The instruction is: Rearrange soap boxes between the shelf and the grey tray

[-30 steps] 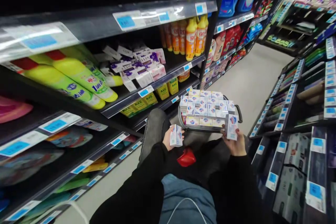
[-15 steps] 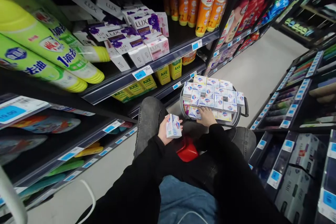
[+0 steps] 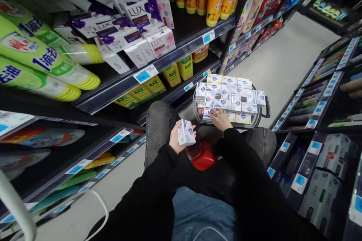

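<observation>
In the left hand (image 3: 175, 140), 1 soap box (image 3: 186, 133); right hand (image 3: 220, 119) on basket boxes (image 3: 230, 94).

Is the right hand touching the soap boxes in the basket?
Touching: the head view shows the right hand resting flat on the front soap boxes.

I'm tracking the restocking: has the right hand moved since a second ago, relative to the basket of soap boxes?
Yes. The right hand went from holding a box up beside the basket rim to reaching in, fingers resting on the soap boxes at the near edge.
</observation>
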Action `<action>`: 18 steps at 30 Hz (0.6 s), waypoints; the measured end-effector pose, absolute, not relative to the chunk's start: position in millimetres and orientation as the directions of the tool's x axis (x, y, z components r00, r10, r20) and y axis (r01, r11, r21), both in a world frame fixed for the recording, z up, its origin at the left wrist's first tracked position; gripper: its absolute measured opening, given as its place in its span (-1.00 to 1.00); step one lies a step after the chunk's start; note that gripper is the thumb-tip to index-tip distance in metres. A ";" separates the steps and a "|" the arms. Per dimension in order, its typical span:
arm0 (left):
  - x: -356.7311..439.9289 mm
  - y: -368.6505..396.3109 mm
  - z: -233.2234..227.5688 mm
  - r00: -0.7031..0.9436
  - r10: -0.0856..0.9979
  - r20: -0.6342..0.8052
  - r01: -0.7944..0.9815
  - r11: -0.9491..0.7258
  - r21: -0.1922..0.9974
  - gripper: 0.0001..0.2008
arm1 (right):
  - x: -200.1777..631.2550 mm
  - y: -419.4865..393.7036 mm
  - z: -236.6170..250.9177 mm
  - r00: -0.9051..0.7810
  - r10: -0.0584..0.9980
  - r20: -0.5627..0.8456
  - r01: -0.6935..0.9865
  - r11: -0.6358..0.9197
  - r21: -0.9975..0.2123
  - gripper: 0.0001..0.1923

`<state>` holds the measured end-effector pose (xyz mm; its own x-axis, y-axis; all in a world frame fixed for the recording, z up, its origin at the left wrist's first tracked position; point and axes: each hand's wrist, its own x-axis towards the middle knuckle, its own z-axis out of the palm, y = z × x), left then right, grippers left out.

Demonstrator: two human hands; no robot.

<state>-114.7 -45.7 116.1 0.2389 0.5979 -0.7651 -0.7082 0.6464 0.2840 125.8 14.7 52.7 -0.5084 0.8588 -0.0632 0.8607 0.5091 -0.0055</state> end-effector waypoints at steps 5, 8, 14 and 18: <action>-115.5 -45.6 115.5 0.221 0.589 -0.778 -0.696 0.654 0.298 -0.57 | 120.1 13.6 50.2 -0.453 0.889 -0.062 0.891 0.450 -0.062 -0.55; -115.2 -45.3 115.1 0.214 0.582 -0.784 -0.687 0.661 0.303 -0.56 | 115.3 11.8 47.6 -0.406 0.912 -0.064 0.912 0.399 -0.095 -0.56; -112.4 -44.6 117.1 0.207 0.582 -0.787 -0.670 0.670 0.319 -0.55 | 114.7 10.0 47.9 -0.383 0.924 -0.010 0.906 0.374 -0.197 -0.53; -110.5 -43.9 119.9 0.187 0.571 -0.799 -0.661 0.675 0.328 -0.55 | 135.1 13.1 55.0 -0.193 0.976 0.103 0.936 0.214 -0.281 -0.59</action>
